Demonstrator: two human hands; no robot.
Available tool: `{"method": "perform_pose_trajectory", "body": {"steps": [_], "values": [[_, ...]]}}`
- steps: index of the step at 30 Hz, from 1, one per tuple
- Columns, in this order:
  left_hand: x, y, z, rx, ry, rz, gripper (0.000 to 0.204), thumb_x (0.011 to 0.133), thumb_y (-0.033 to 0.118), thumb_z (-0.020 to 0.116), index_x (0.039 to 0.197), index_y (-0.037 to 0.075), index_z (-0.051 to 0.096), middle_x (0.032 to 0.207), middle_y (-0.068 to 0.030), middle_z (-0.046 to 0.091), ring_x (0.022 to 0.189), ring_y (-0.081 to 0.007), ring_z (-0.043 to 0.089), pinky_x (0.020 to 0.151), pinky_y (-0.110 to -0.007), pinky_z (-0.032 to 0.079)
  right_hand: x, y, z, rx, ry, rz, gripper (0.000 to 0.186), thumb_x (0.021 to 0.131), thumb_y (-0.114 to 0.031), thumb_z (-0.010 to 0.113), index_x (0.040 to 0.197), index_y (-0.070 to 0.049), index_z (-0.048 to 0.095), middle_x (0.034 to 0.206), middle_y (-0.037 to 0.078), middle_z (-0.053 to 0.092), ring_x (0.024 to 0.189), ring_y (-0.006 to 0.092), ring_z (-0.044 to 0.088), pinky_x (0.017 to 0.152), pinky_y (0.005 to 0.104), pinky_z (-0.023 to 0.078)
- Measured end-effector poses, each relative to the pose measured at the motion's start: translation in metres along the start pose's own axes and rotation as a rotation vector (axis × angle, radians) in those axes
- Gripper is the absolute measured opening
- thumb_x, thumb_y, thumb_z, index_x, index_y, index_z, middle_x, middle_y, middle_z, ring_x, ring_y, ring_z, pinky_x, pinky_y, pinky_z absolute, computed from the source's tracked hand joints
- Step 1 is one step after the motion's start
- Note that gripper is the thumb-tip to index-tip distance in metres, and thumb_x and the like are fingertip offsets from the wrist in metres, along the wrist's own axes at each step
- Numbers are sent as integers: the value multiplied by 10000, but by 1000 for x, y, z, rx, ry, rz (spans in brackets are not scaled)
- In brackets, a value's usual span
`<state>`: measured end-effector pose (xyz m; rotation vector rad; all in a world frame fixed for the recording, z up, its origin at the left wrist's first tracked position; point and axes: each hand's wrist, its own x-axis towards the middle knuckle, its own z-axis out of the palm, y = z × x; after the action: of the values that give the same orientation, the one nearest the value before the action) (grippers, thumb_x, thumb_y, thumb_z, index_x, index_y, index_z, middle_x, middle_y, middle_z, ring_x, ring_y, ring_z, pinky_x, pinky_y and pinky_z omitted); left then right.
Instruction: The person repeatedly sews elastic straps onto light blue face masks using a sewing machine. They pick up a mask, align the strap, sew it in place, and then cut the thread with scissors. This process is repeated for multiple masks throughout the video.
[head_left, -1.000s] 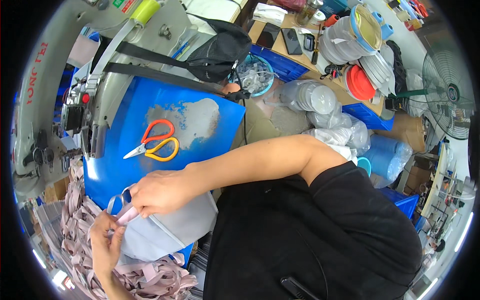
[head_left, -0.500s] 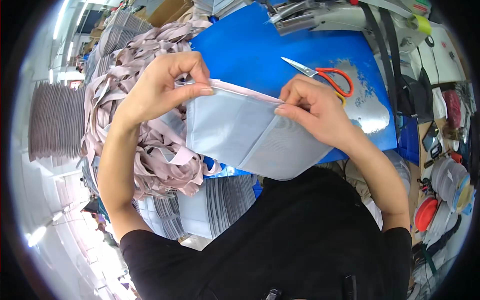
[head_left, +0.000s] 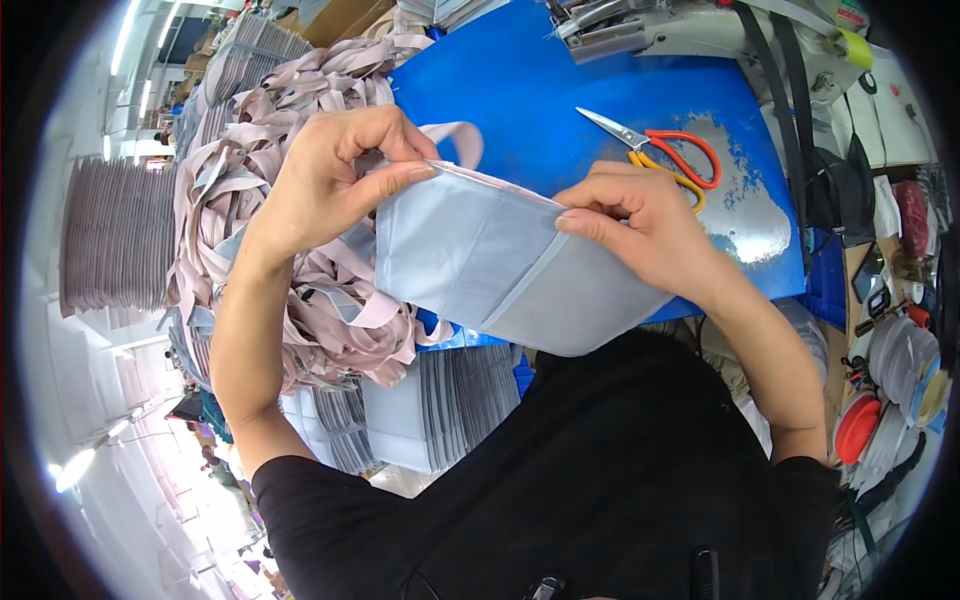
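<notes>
A light grey fabric panel point(head_left: 450, 245) with a mesh part on its right and pink edging along its top hangs between my hands. My left hand point(head_left: 355, 170) pinches its upper left corner between thumb and fingers. Farther along the same top edge, my right hand point(head_left: 635, 220) grips it the same way. A loop of pink strap point(head_left: 466, 143) sticks up behind the panel by my left fingertips. Beyond my right hand, scissors point(head_left: 665, 150) with red and yellow handles lie on the blue worktop point(head_left: 500, 85), blades partly apart.
A big heap of pink straps point(head_left: 325, 310) covers the left side. Stacks of grey panels point(head_left: 445, 410) stand below the worktop's near edge, and another stack point(head_left: 115, 240) is farther left. A sewing machine point(head_left: 690, 35) occupies the back right. Spools and tape rolls point(head_left: 895, 365) crowd the right.
The pink strap loop now shows above the panel's top edge near my left hand. Both hands keep their pinch, and the whole view has shifted slightly.
</notes>
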<state>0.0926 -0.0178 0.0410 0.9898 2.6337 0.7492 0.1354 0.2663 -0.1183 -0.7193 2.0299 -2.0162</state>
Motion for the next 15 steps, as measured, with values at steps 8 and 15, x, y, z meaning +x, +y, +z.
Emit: {"method": "perform_pose_trajectory", "body": {"steps": [8,15], "values": [[0,0,2,-43,51,-19,197,923,60,779,829,9,613,943,-126,762,838,-160,678,774,-303,527,0,-8,-1,-12,-5,43,189,947,-206,793,944,-18,779,809,46,672,674,113,571,604,285,440],[31,-19,4,-69,78,-4,197,930,69,770,830,0,614,907,-100,728,850,-154,649,801,-296,505,7,-4,-10,56,30,67,199,950,-195,797,977,2,783,815,31,692,699,76,574,611,264,450]]}}
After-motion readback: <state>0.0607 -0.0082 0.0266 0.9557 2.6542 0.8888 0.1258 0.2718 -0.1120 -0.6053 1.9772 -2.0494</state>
